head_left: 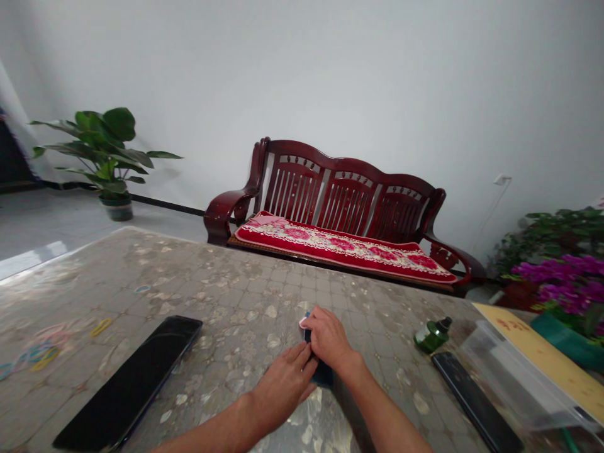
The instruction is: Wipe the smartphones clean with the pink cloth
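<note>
The left hand (286, 376) and the right hand (329, 336) meet near the middle of the table (236, 292), which has a grey-brown cover patterned with leaves and squares. Between and beneath them is a small, flat, dark blue object (323, 374), its near end showing just beyond the left fingers. The right hand is bent over its far end, fingers curled down and clamped on it; a pale pink-white piece (302, 323) with a bit of blue beside it peeks out at those fingertips. The left hand touches the object from the near left side, its fingers bent and close together; whether they pinch it or merely press on it I cannot tell.

To the left lies a long, glossy black slab (129, 384), set at a slant, and farther left a loose heap of pink, blue and yellow bands (42, 349), with a single yellow loop (100, 326) near it. On the right are a green bottle with a black top (431, 336), a narrow black oblong case (476, 402) and a clear plastic box (514, 377). On the far side, beyond the table, stands a dark red wooden bench (352, 189) with a red floral seat cover (340, 245).
</note>
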Action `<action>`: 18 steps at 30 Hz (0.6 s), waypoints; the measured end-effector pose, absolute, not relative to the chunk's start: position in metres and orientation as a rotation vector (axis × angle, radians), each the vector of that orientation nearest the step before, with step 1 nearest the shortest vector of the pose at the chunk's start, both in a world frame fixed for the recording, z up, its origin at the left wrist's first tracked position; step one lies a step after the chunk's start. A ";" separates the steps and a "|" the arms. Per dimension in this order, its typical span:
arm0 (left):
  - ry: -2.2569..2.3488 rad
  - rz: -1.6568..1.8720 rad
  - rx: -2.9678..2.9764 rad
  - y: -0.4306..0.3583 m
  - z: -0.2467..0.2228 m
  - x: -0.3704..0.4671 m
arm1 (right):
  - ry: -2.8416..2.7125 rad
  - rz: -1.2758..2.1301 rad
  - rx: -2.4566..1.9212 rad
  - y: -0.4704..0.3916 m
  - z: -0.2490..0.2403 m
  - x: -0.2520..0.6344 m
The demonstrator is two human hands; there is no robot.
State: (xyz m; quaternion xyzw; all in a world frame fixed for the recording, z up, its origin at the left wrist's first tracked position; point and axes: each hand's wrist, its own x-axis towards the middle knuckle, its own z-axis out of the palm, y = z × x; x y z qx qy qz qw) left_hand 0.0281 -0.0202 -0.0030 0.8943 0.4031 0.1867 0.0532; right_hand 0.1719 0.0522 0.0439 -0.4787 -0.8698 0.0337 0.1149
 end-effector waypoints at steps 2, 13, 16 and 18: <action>1.229 0.579 2.709 -0.020 -0.003 0.028 | -2.542 0.093 -1.400 0.052 0.043 0.173; 1.274 0.481 2.754 -0.020 -0.002 0.028 | -2.488 0.117 -1.385 0.053 0.039 0.178; 1.286 0.455 2.753 -0.020 -0.003 0.028 | -2.447 0.074 -1.416 0.053 0.037 0.178; 1.269 0.469 2.745 -0.020 -0.002 0.028 | -2.457 0.069 -1.401 0.050 0.036 0.178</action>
